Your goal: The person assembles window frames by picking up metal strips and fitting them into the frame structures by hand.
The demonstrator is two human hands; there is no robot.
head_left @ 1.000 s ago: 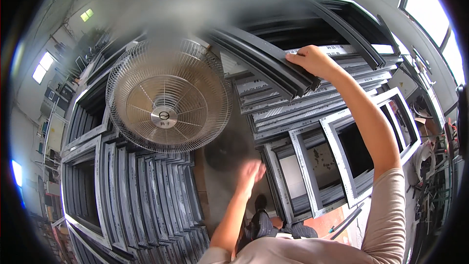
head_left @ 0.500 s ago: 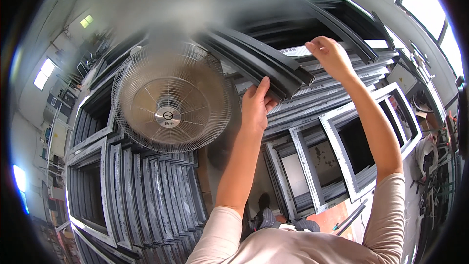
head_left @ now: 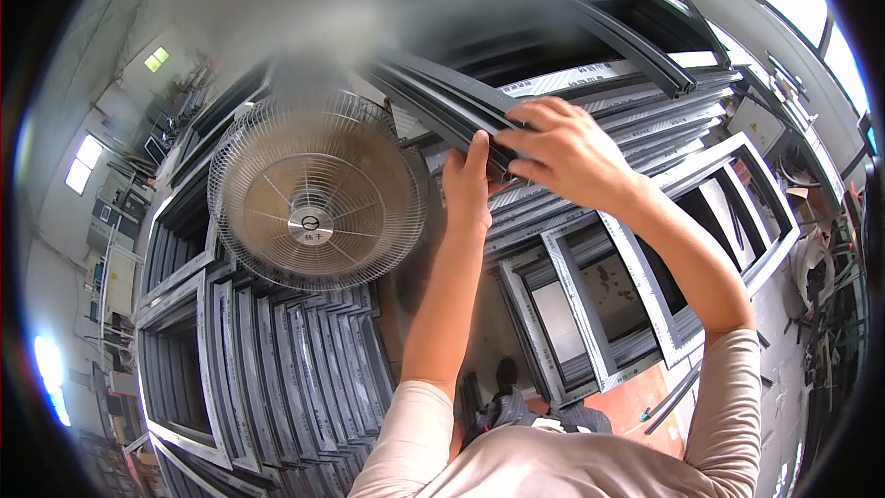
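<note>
**Both hands closed on the end of a dark window-frame profile**

Gripping shown at centre: right hand (head_left: pixel 567 152) curled over the near end of a dark grey frame profile (head_left: pixel 442 97), fingers wrapped across its top face, thumb hidden beneath. Left hand (head_left: pixel 468 186) raised from below, fingers pressed flat against the underside of the same end, thumb (head_left: pixel 477 149) extended upward along its edge. Profile end thus enclosed between the two hands, right above and left below; remainder of the profile running up and to the left, away from the grip, blurred toward the top of the view.

Just left of the left hand, apart from it: round wire-guarded fan (head_left: pixel 315 192), hub facing the camera. Behind the hands: stacked grey profiles (head_left: pixel 645 124), some with pale protective strips. Lower right, beneath the right forearm: assembled window frames (head_left: pixel 636 277) leaning in a row. Lower left: further upright frames (head_left: pixel 267 360), packed closely side by side. Along the bottom edge: pale long sleeves (head_left: pixel 737 406) of the person's own arms. Orange-red floor patch (head_left: pixel 636 397) visible near the base of the right-hand frames.
</note>
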